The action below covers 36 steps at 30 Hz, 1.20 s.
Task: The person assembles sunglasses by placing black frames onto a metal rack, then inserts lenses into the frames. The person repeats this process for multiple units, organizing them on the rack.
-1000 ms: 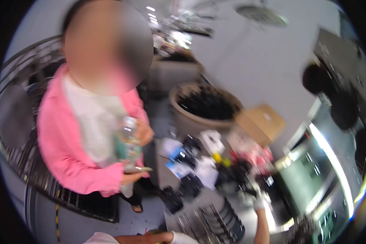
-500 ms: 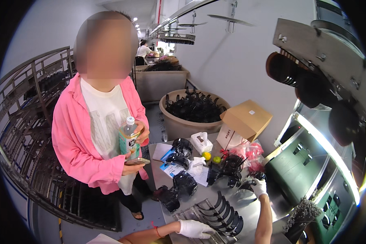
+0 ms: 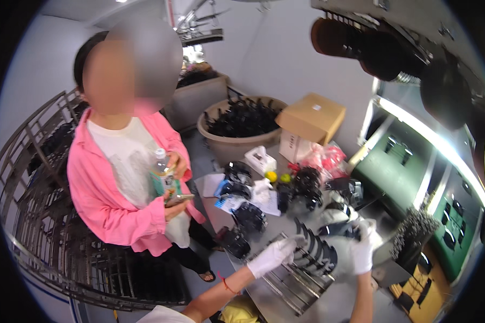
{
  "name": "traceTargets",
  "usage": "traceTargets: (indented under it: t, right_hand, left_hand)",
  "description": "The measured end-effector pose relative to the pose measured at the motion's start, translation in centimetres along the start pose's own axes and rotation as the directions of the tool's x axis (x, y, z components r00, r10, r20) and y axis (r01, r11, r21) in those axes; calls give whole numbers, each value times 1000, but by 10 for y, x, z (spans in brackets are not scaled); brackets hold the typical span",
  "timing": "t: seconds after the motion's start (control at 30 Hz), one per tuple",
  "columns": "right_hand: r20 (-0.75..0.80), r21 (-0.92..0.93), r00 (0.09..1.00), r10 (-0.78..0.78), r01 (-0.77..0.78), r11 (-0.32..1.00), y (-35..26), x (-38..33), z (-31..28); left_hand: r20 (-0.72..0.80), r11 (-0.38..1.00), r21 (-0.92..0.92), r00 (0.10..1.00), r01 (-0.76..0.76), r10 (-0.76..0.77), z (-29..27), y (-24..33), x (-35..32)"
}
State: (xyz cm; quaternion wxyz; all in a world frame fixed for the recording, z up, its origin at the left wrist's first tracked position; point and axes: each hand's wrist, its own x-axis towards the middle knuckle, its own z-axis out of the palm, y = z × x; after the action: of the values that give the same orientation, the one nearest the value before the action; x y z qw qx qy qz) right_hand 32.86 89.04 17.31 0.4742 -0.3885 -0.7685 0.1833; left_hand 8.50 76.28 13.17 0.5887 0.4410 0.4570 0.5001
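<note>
My right hand (image 3: 363,248), in a white glove, pinches a glossy dark curved piece (image 3: 340,230) at its right end and holds it above the steel table. Just to its left, a row of similar black curved pieces (image 3: 316,252) stands in a metal rack (image 3: 292,290) with long bars. My left hand (image 3: 275,257), also gloved in white, reaches over the rack's left side, its fingertips at the row. Blur hides whether those fingers grip anything. More shiny black curved pieces (image 3: 249,217) lie in clusters on the table's far left, and another group (image 3: 307,188) sits beyond the rack.
At the left stands a person in a pink shirt (image 3: 110,210), holding a bottle (image 3: 164,177) and a phone (image 3: 180,198). Behind the table are a tub of black parts (image 3: 242,142), a cardboard box (image 3: 311,119) and tissues (image 3: 260,160). Lit green panels (image 3: 399,156) border the right.
My right hand has come back toward me from the table's far right with a dark curved piece. My left hand has moved up along the rack. The view has tilted.
</note>
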Motion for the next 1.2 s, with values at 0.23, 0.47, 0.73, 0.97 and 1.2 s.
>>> traceTargets:
  t: [0.23,0.47,0.73,0.97,1.2]
  right_hand:
    - [191,1,982,7,-8,1000,-51,-143,-29]
    - [103,696,377,920,-688,204,66,-218,-12]
    - [149,-171,647,748,-728,663,141,-168,18]
    - [245,-531,542,804,-619,579,127,-137,24]
    - [270,-447,542,796,-661,602,28,-103,0]
  left_hand:
    - [16,998,-11,998,-68,68,90,-16,-13]
    - [-168,989,-134,985,-63,40,85,-34,-58]
    - [-304,999,-13,952,-50,44,29,-31,-75]
    - [-367,999,42,930,18,-2,10,-30,-94]
    - [139,388,884,938,-262,318,19,-37,-73]
